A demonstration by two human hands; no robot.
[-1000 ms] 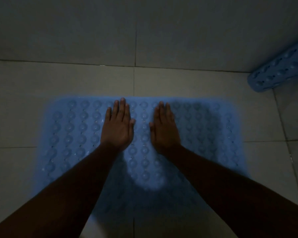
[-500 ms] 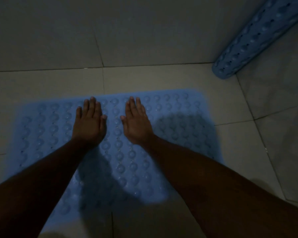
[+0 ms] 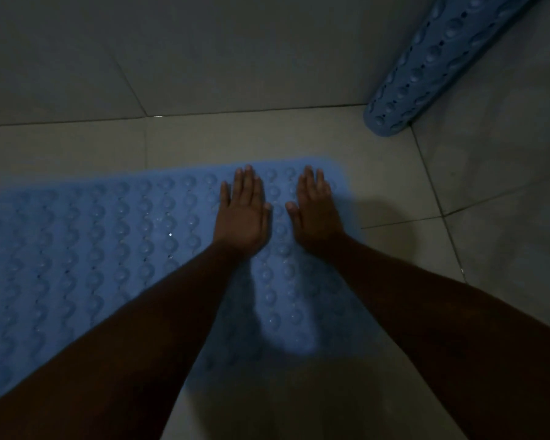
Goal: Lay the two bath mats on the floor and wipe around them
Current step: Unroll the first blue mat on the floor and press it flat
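Bare floor rightward (second mat beyond)

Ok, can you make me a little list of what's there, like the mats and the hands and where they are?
flat mat: blue, bumpy, spread on the tiled floor
left hand: fingers straight, palm down on the flat mat near its far right corner
right hand: fingers straight, palm down on the same mat, beside the left hand
rolled mat: blue, rolled up, leaning in the corner, not laid yet
light: dim
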